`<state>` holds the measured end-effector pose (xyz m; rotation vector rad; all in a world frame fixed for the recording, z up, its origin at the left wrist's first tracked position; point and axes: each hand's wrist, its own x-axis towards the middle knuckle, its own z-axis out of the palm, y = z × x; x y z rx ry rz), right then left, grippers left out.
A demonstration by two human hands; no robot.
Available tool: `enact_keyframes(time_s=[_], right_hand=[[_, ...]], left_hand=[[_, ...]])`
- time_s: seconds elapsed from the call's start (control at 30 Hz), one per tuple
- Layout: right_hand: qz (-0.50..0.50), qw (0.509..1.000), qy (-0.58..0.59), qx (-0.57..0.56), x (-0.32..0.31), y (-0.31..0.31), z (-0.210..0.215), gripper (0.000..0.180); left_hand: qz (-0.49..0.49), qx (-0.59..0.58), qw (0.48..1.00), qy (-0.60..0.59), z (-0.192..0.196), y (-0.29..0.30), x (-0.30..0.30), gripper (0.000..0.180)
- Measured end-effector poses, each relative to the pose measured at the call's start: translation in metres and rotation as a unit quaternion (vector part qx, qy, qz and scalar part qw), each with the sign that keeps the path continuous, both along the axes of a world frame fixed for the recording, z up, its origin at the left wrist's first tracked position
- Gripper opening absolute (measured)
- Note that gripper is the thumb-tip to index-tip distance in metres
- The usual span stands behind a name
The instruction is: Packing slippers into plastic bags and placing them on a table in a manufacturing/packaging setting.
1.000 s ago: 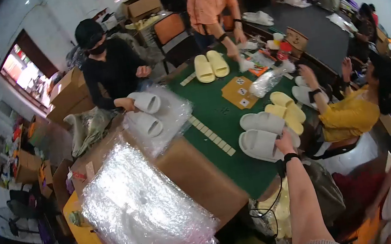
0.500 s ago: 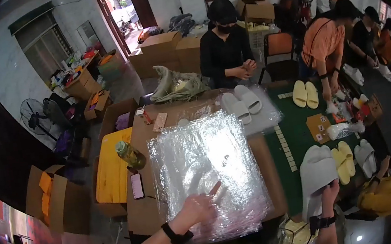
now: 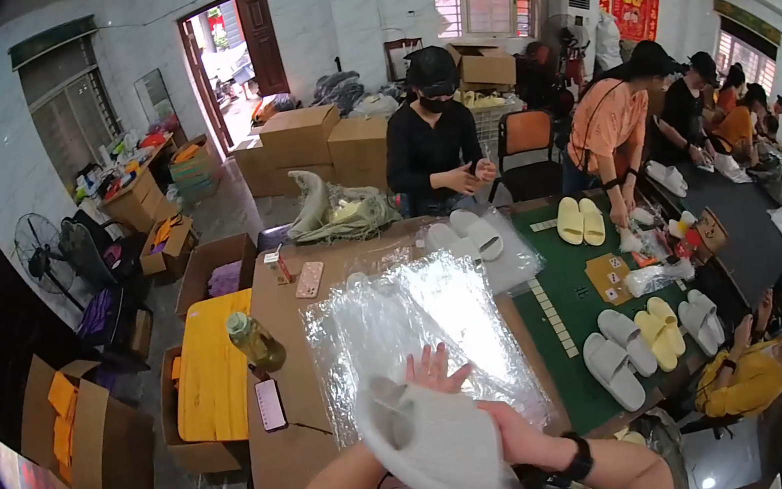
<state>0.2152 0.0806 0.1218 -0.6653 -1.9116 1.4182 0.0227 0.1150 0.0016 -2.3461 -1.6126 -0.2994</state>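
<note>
- With the right hand (image 3: 520, 428), holds a white slide slipper (image 3: 443, 459) in the air, close to the body and tipped over. Likely grips it by one side to leave the rest sticking out. Cannot see the far fingers, hidden behind the slipper.
- With the left hand (image 3: 438, 371), reaches past the slipper and over a pile of see-through plastic bags (image 3: 352, 321). Shows fingers spread wide, with nothing seen in them, maybe to go flat on slippery plastic. Cannot tell if touching.
- Has the bags lying flat on a brown cardboard sheet (image 3: 282, 463), likely to stay smooth and easy to reach.
- Near the left edge of that sheet, has a green bottle (image 3: 254, 341) and a pink-edged phone (image 3: 271, 404), likely put there to stay out of the way.
- To the right, on the green table top (image 3: 566, 264), has grey-white slides (image 3: 615, 370) and yellow slides (image 3: 656, 341) set in pairs, maybe to stop mixing.
- Between the bags and those pairs, has a row of cream tiles (image 3: 554, 318), easy to bump.
- Past the far edge of the bags, has white slides (image 3: 480, 233) near a person in black (image 3: 438, 151), leaving less room that way.
- Has most room above the bags. Has little room low down, with slipper and forearms close together.
</note>
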Motion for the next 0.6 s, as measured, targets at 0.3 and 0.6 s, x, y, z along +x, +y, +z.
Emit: enact_keyframes(time_s=[0.3,0.6], right_hand=[[-0.287,0.921,-0.239,0.109,-0.032,0.098,-0.079,0.027],[-0.367,0.902,-0.187,0.131,-0.02,0.083,-0.06,0.019]], left_hand=[[0.033,-0.063,0.991,-0.112,-0.011,-0.068,-0.025,0.081],[-0.058,-0.149,0.985,-0.063,-0.006,-0.079,-0.038,0.091]])
